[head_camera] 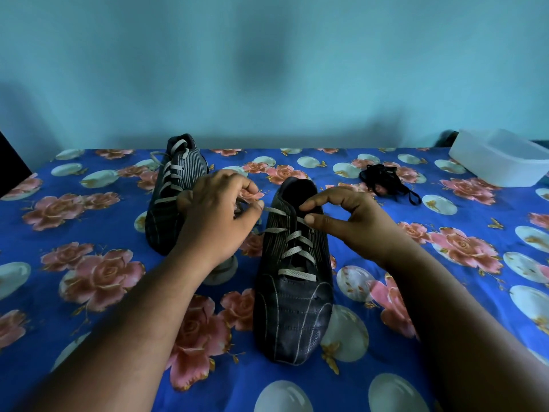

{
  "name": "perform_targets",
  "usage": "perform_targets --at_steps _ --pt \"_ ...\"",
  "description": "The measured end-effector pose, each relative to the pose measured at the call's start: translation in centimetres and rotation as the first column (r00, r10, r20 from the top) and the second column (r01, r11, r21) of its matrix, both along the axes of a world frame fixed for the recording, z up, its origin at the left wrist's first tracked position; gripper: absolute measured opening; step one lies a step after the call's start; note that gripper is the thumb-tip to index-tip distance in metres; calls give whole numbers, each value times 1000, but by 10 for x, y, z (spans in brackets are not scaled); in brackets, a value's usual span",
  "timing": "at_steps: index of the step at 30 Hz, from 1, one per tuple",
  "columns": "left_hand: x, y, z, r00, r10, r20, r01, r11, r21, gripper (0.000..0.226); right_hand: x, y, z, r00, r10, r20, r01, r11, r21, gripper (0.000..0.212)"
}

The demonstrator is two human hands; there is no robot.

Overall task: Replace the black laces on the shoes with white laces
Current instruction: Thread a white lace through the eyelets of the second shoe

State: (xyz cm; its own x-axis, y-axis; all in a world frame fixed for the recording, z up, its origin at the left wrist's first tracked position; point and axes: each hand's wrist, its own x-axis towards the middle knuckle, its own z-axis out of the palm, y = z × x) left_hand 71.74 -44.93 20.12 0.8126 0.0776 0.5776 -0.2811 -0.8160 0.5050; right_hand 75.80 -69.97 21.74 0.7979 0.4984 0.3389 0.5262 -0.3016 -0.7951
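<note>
1. A teal wall (267, 69) backs a surface under a blue cloth (445, 292) printed with pink roses.
2. The near shoe (294, 292) is dark with thin pale lines, toe toward the camera, white lace (292, 252) crossing up its eyelets.
3. The far shoe (175, 185), left and behind, is laced white too.
4. The left hand (217, 215) pinches a lace end; the right hand (347, 221) pinches the lace at the top eyelets.
5. Black laces (383, 179) lie bunched beside a white tub (499, 159).
</note>
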Motion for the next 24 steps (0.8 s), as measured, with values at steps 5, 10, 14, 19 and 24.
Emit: perform_targets --at_steps 5,10,14,19,24 --pt "-5 -14 3 988 -140 -60 140 990 -10 43 -2 3 3 993 62 96 -57 997 -58 15" --pt "-4 -19 -4 978 -140 -156 126 988 -91 51 -1 4 0 993 75 90 -66 992 -104 22" --pt "5 -8 -4 965 -220 -144 190 963 -193 25 2 1 -5 997 57 57 -50 992 -112 27" --pt "4 2 1 937 -279 -211 225 943 -246 32 2 2 -5 996 90 20 -88 994 -60 11" --pt "-2 11 8 957 -170 -236 187 981 51 27 6 0 -8 994 112 1 -112 993 -35 2"
